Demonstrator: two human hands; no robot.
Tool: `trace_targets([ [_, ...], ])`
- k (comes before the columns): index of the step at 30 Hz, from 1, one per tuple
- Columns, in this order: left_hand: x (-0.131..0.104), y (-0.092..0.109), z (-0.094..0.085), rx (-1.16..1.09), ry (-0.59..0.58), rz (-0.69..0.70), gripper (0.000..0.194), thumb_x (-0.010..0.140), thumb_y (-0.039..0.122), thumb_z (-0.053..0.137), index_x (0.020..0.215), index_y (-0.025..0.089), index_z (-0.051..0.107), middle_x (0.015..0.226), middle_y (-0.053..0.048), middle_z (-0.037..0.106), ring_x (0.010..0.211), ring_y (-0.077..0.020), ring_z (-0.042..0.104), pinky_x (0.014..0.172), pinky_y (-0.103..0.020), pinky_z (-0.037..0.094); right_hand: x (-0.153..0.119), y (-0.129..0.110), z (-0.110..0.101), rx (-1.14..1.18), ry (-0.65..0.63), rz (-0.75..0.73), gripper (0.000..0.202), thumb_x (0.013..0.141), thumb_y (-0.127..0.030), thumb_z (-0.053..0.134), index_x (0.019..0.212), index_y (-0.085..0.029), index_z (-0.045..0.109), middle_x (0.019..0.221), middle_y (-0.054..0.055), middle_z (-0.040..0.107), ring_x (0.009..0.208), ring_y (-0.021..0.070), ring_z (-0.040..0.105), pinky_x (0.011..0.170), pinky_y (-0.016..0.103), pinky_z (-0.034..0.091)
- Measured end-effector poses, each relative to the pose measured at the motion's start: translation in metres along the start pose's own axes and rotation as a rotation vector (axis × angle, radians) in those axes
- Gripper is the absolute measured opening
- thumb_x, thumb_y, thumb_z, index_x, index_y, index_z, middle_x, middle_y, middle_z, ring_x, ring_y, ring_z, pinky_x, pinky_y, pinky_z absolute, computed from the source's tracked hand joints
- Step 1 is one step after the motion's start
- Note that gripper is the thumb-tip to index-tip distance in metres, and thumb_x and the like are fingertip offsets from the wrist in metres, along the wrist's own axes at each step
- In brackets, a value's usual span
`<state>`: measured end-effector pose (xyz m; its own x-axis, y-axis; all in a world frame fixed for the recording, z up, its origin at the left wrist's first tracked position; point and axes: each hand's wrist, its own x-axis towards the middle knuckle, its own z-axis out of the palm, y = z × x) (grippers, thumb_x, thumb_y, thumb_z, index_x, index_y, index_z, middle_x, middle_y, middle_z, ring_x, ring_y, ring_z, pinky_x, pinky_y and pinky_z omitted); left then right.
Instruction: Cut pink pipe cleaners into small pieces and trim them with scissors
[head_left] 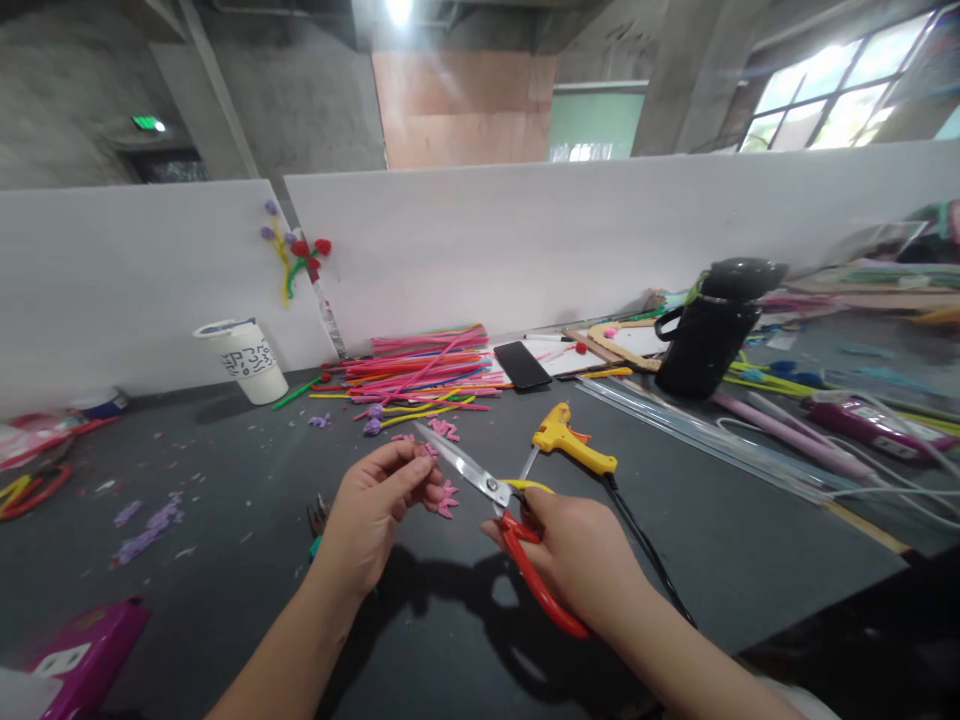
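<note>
In my right hand [577, 545] is a pair of red-handled scissors [491, 485], its blades pointing up and left. The tips reach my left hand [394, 490], whose thumb and fingers pinch a small pink fuzzy piece [429, 450]. Most of that piece is hidden by the fingers. Close by on the dark table [247, 620] lie more pink pieces [446, 500], near the fingertips. A yellow glue gun [570, 440] rests behind the scissors, its black cord running toward me.
Behind my hands is a pile of pink and red pipe cleaners [420, 370] beside a black phone [521, 365]. A white cup [251, 365] stands left, a black jug [709, 330] right. Purple scraps [154, 525] and a magenta box [94, 650] lie at left.
</note>
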<state>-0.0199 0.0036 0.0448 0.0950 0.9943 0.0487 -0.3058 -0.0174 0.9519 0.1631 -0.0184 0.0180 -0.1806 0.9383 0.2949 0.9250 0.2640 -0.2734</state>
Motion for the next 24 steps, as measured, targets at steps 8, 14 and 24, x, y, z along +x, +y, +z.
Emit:
trace_targets([
  [8, -0.009, -0.018, 0.014, 0.170, -0.303, -0.263, 0.012, 0.067, 0.023, 0.060, 0.070, 0.012, 0.057, 0.058, -0.001, 0.057, 0.048, -0.0091, 0.053, 0.048, -0.021, 0.042, 0.005, -0.007, -0.007, 0.854, -0.191, 0.163, 0.015, 0.071, -0.030, 0.047, 0.062, -0.018, 0.046, 0.049, -0.006, 0.040, 0.041, 0.0073, 0.037, 0.041, 0.018, 0.029],
  [14, -0.010, -0.019, 0.015, 0.228, -0.349, -0.329, 0.011, 0.065, 0.021, 0.061, 0.068, 0.012, 0.056, 0.055, 0.000, 0.055, 0.044, -0.0088, 0.052, 0.045, -0.021, 0.041, 0.004, -0.016, -0.014, 1.027, -0.257, 0.202, 0.008, 0.066, -0.023, 0.049, 0.062, -0.017, 0.045, 0.046, -0.008, 0.038, 0.036, 0.0053, 0.035, 0.037, 0.016, 0.028],
  [24, -0.009, -0.023, 0.015, 0.299, -0.348, -0.262, 0.008, 0.065, 0.018, 0.059, 0.067, 0.011, 0.059, 0.055, -0.001, 0.055, 0.047, -0.0103, 0.052, 0.049, -0.024, 0.042, 0.006, -0.012, -0.007, 0.910, -0.183, 0.161, 0.006, 0.064, -0.021, 0.047, 0.061, -0.016, 0.046, 0.050, -0.006, 0.041, 0.043, 0.0064, 0.036, 0.040, 0.017, 0.029],
])
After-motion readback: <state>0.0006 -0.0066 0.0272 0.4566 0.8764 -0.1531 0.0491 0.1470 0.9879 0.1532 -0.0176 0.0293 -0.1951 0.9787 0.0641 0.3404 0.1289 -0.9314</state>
